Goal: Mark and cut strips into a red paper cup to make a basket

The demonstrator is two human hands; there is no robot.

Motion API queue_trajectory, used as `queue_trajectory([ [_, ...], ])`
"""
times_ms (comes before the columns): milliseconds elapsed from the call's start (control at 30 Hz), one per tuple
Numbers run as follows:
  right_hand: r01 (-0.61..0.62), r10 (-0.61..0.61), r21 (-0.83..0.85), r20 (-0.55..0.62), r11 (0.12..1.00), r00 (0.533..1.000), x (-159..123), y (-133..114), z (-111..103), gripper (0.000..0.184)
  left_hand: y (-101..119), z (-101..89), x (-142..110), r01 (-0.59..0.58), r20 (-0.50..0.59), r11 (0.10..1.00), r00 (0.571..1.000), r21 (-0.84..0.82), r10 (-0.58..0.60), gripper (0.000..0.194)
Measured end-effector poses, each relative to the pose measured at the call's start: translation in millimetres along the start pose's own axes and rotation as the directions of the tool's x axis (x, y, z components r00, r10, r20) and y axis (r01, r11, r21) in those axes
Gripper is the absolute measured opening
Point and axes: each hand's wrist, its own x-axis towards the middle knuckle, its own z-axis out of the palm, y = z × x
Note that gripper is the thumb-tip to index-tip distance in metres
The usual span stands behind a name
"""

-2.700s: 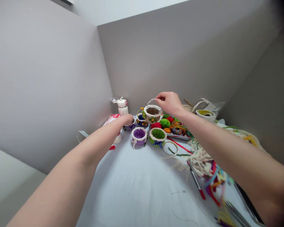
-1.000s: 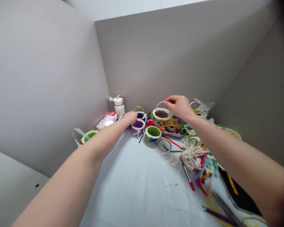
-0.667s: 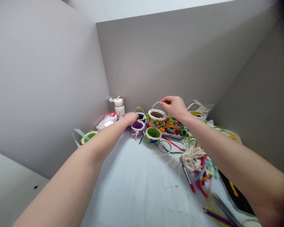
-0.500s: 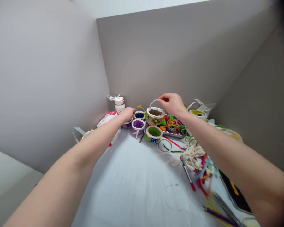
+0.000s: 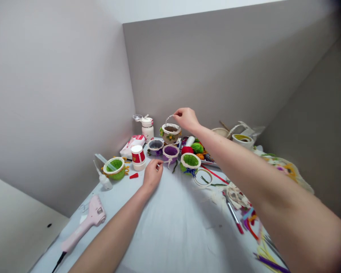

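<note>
My right hand (image 5: 186, 118) pinches the thin white handle of a small brown basket (image 5: 171, 136) with a white rim and green-and-orange trim. It is held upright at the back, above a dark blue basket that it mostly hides. My left hand (image 5: 153, 172) rests low near the table, fingers curled, just in front of a purple basket (image 5: 171, 152). The purple basket's white cord reaches toward those fingertips; I cannot tell whether they grip it. A grey basket (image 5: 155, 147) stands to the left. To the right is a green basket (image 5: 190, 162) with a blue bow.
At left are a pink glue gun (image 5: 85, 223), a squeeze bottle (image 5: 105, 182), a green bowl (image 5: 116, 172) and a red-and-white jar (image 5: 138, 157). A tray of yarn balls (image 5: 197, 148), a tape ring (image 5: 203, 178) and a marker (image 5: 233, 212) lie at right.
My right hand and the brown basket have shifted left, over the dark blue basket. My left hand has drawn back toward me, to the front of the purple basket. The view has turned slightly left.
</note>
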Motion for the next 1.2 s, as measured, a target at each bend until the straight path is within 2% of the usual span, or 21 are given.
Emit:
queue_trajectory([
  [133, -0.007, 0.008, -0.025, 0.037, 1.0, 0.999, 9.1, -4.3, 21.3, 0.019, -16.4, 8.4, -4.8, 0.016, -0.015, 0.996, 1.0, -0.084, -0.018, 0.016],
  [400, -0.046, 0.054, -0.077, 0.106, 0.996, 0.993, 11.3, -3.5, 52.7, 0.02, -35.4, 8.2, -3.5, 0.078, -0.023, 0.986, 0.996, -0.145, -0.082, 0.016],
  [667, -0.03, 0.042, -0.093, 0.121, 0.995, 0.992, 17.4, -5.3, 48.5, 0.02, -38.4, 10.8, -2.9, 0.107, -0.019, 0.982, 0.994, -0.156, -0.111, 0.017],
  [1200, -0.066, 0.08, -0.099, 0.138, 0.993, 0.987, 5.3, 1.9, 49.7, 0.017, -38.5, 10.2, -2.5, 0.125, -0.001, 0.979, 0.992, -0.159, -0.127, 0.016],
])
